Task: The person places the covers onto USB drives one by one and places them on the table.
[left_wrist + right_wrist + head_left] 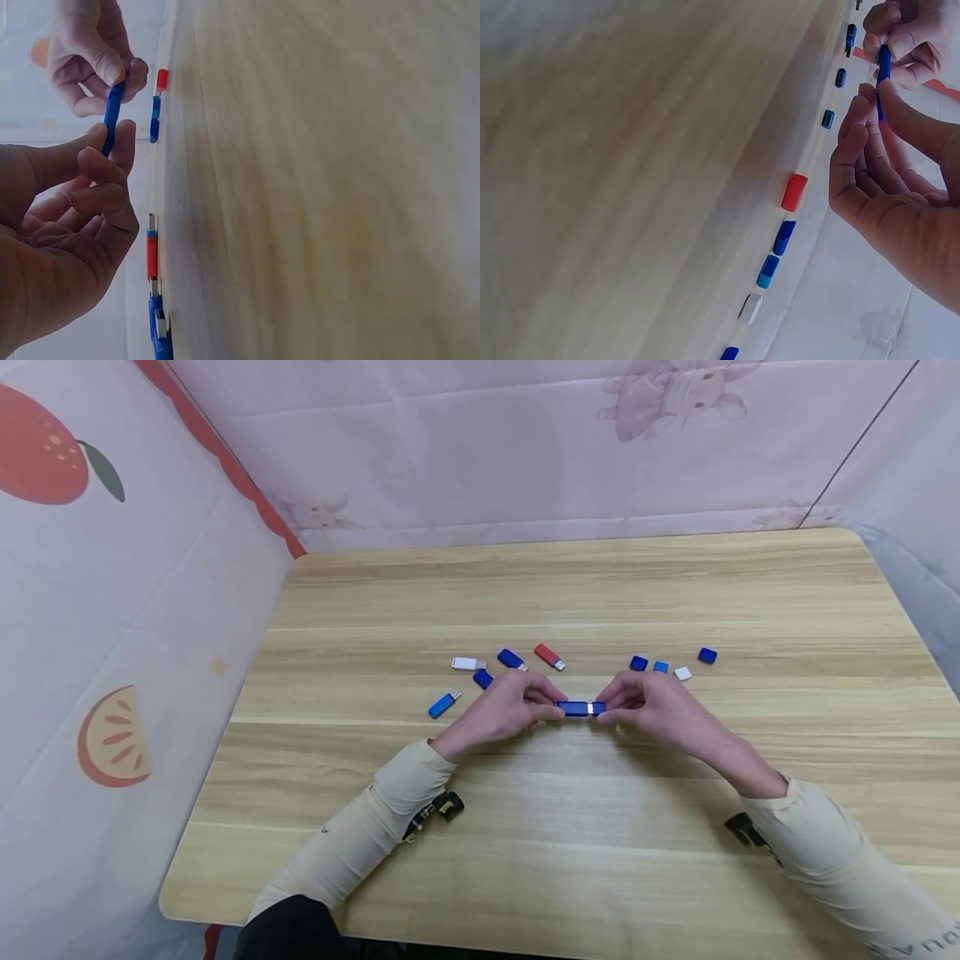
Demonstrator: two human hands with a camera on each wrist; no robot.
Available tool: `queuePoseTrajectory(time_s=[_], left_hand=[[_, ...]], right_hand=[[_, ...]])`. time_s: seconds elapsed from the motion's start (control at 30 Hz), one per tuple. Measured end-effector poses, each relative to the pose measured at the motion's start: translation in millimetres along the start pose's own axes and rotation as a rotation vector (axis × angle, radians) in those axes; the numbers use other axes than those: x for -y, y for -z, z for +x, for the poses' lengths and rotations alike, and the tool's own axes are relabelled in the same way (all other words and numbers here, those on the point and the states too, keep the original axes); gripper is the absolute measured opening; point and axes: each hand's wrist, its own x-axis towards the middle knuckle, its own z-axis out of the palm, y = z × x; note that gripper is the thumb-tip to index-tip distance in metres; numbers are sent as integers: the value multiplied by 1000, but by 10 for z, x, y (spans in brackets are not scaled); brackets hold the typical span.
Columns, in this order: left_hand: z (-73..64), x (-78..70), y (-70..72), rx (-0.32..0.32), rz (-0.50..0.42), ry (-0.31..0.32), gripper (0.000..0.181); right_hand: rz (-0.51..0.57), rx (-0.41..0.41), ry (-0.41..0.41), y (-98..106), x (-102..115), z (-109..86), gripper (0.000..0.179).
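Above the middle of the table, my left hand pinches the body of a dark blue USB stick between thumb and fingers. My right hand pinches a small dark blue cap at the stick's right end. In the head view a short silver band of the connector shows between body and cap. Both wrist views show stick and cap in one line, raised off the tabletop, each hand at one end. In the right wrist view a red cap lies on the table; my right hand hides it in the head view.
Uncapped USB sticks lie around my left hand: a white one, a red one, a light blue one and dark blue ones. Beyond my right hand lie loose caps: dark blue, light blue and white.
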Motion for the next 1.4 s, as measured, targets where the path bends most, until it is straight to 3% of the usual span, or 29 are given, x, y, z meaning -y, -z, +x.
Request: queuePoseTrajectory(time_s=[0.77,1.4], left_hand=[[-12,-5,-1,-4,43,-23,16],[-24,28,2,1,-9,-6,17]], right_hand=[[-9,-7,-16,-54,53,14,13],[70,-22,-39,-109,59,26,17]])
